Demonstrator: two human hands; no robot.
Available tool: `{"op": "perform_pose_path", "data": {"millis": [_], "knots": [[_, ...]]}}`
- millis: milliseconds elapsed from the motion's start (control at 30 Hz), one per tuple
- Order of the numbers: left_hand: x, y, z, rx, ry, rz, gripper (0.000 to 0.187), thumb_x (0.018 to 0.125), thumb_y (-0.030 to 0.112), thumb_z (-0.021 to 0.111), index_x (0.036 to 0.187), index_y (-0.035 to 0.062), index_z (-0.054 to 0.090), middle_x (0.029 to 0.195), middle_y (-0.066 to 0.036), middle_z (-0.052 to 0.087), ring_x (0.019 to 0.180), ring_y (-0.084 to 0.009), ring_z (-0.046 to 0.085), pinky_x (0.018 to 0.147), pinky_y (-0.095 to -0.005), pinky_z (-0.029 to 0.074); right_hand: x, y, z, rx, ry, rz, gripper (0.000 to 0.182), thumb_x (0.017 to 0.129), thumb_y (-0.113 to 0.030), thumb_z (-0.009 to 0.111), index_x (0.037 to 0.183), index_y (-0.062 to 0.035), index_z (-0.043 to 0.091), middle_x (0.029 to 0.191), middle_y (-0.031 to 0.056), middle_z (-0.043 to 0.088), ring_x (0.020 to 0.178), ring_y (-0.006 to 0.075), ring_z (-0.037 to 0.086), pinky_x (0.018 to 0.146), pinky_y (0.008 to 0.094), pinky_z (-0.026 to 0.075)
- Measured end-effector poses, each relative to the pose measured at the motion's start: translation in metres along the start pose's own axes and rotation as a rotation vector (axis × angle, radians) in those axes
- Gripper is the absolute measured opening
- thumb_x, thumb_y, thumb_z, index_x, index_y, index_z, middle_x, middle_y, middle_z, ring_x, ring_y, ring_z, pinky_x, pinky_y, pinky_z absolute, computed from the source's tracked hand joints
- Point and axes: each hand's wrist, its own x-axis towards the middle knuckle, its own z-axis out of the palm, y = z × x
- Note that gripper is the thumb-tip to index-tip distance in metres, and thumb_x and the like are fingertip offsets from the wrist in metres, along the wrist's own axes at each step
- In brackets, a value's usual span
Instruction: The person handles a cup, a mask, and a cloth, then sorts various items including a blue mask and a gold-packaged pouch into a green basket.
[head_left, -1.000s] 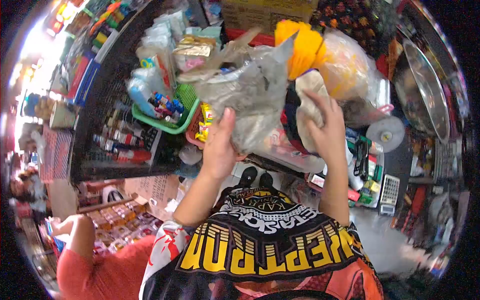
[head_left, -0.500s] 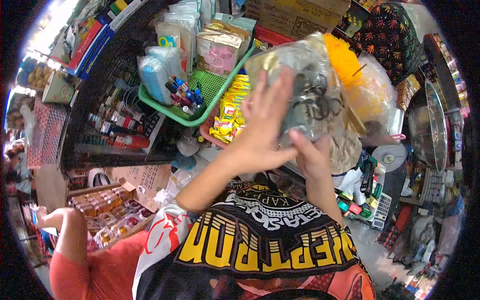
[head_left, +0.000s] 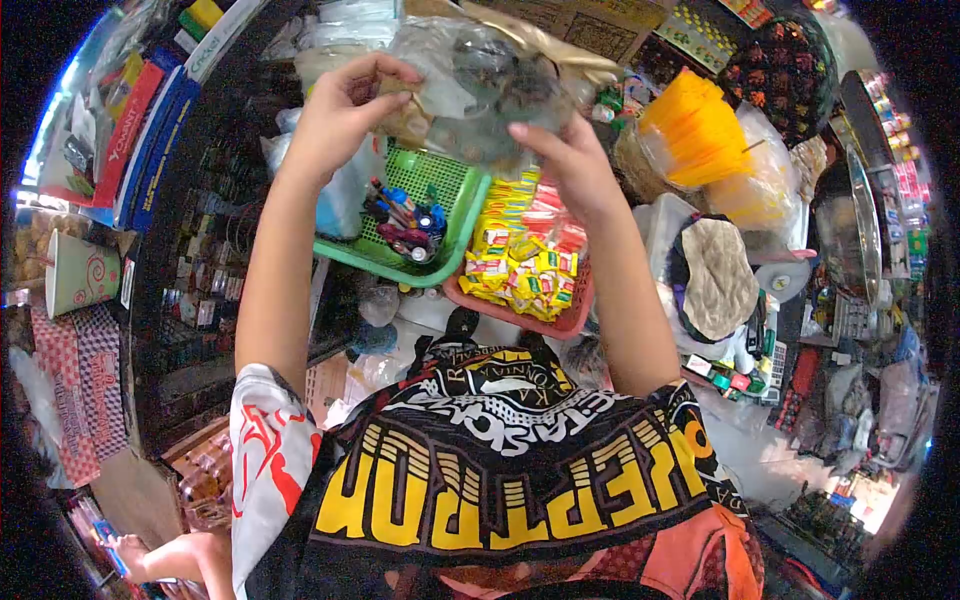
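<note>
In the head view I hold up a clear plastic bag (head_left: pixel 490 95) with dark contents that are too blurred to name. My left hand (head_left: pixel 350 112) pinches the bag's left edge between thumb and fingers. At the right side, my right hand (head_left: pixel 575 165) grips the bag with its thumb in front; the other fingers are partly hidden behind it. Below the bag is a green basket (head_left: pixel 385 270) holding pens (head_left: pixel 405 215) and packets. A pink basket (head_left: pixel 572 322) of yellow sachets (head_left: pixel 520 265) stands beside it, under my right hand.
To the right are an orange bundle (head_left: pixel 690 125) in plastic, a grey-beige pad (head_left: pixel 718 280) and a calculator (head_left: pixel 775 370). Stocked shelves (head_left: pixel 205 250) line the left. Another person's hand (head_left: pixel 130 553) holds a blue-edged object at the lower left. A cardboard box (head_left: pixel 600 30) stands at the back.
The bag has moved up and left, over the green basket, uncovering the sachets and the pad. My left hand, spread flat before, now pinches the bag's edge. The view has shifted.
</note>
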Motion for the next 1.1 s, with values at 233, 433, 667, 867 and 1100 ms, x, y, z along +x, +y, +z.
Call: {"op": "perform_pose_path", "data": {"millis": [233, 433, 667, 867, 1100], "knots": [[0.005, -0.038, -0.009, 0.584, 0.142, 0.257, 0.025, 0.072, 0.012, 0.059, 0.097, 0.0061, 0.058, 0.101, -0.008, 0.056, 0.095, -0.0200, 0.053, 0.085, -0.0291, 0.039, 0.052, 0.070, -0.031, -0.533, 0.182, -0.006, 0.032, 0.067, -0.020, 0.068, 0.086, 0.0036, 0.059, 0.075, 0.0086, 0.062, 0.066, 0.0151, 0.058, 0.062, 0.0288, 0.044], [-0.052, -0.011, -0.018, 0.379, 0.439, 0.260, 0.023, 0.072, 0.016, 0.060, 0.094, 0.0068, 0.060, 0.095, -0.010, 0.057, 0.085, -0.0226, 0.056, 0.076, -0.0292, 0.042, 0.064, 0.120, -0.028, -1.043, 0.192, 0.141, 0.034, 0.065, -0.028, 0.066, 0.083, 0.0001, 0.061, 0.073, 0.0188, 0.060, 0.070, 0.0313, 0.059, 0.063, 0.0362, 0.045], [-0.118, -0.037, -0.001, 0.178, 0.225, -0.376, 0.020, 0.079, 0.019, 0.055, 0.089, 0.0031, 0.060, 0.076, -0.005, 0.059, 0.071, -0.0099, 0.052, 0.066, -0.0239, 0.041, 0.070, 0.143, -0.009, -1.311, 0.157, -0.013, 0.032, 0.064, -0.024, 0.065, 0.090, -0.0059, 0.060, 0.075, 0.0177, 0.060, 0.071, 0.0324, 0.058, 0.066, 0.0396, 0.046], [-0.126, -0.080, 0.015, 0.042, 0.280, -0.407, 0.025, 0.082, 0.022, 0.051, 0.097, 0.0044, 0.057, 0.077, -0.006, 0.060, 0.070, -0.0128, 0.053, 0.067, -0.0245, 0.042, 0.071, 0.152, -0.006, -1.306, 0.111, -0.199, 0.035, 0.061, -0.018, 0.065, 0.095, -0.0093, 0.059, 0.083, 0.0153, 0.060, 0.075, 0.0296, 0.058, 0.067, 0.0367, 0.047], [-0.126, -0.085, 0.012, 0.051, 0.304, -0.478, 0.022, 0.080, 0.020, 0.051, 0.095, 0.0045, 0.057, 0.081, -0.010, 0.061, 0.068, -0.0160, 0.055, 0.063, -0.0275, 0.043, 0.070, 0.124, 0.007, -1.265, 0.133, -0.021, 0.043, 0.062, -0.016, 0.065, 0.103, -0.0112, 0.054, 0.085, 0.0149, 0.060, 0.078, 0.0303, 0.058, 0.068, 0.0368, 0.046]]}}
